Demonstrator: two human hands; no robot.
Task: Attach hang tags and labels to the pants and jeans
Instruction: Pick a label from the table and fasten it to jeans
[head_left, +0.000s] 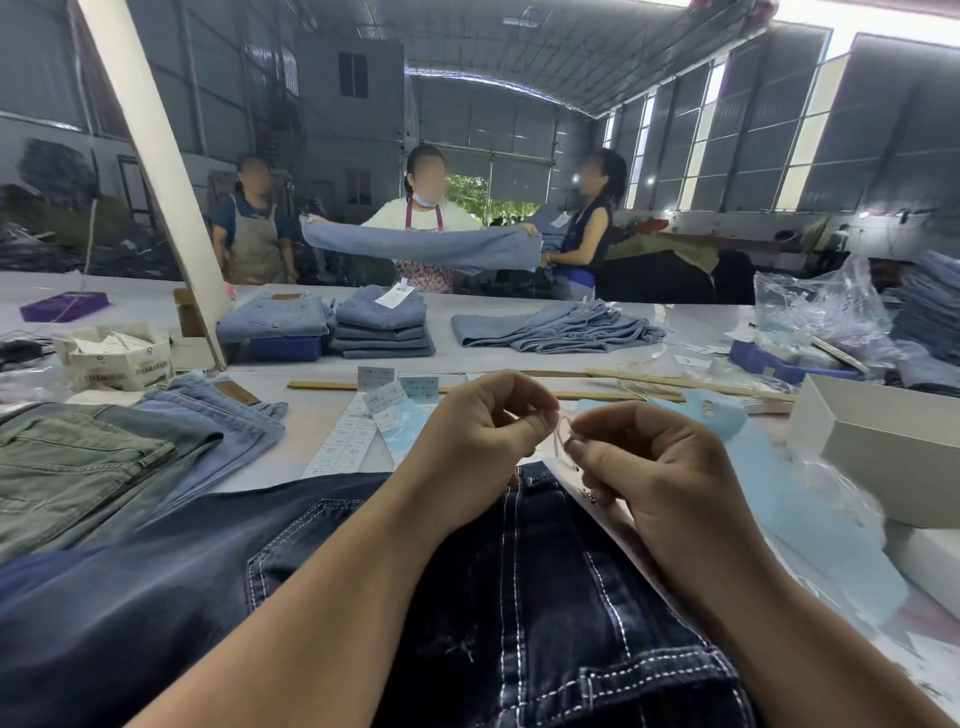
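Both grips pinching a thin string (560, 441) over dark jeans (545, 597), folded jeans stacks (383, 325) beyond, white box (878, 441) right

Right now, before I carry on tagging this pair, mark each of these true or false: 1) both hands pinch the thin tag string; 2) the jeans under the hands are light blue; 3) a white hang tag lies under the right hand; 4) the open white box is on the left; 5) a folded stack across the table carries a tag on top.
1) True: left hand and right hand pinch the thin string between them.
2) False: the jeans are dark navy with white stitching.
3) True: the white hang tag lies on the jeans under the right hand.
4) False: the open white box is on the right.
5) True: the folded stack has a white tag on top.
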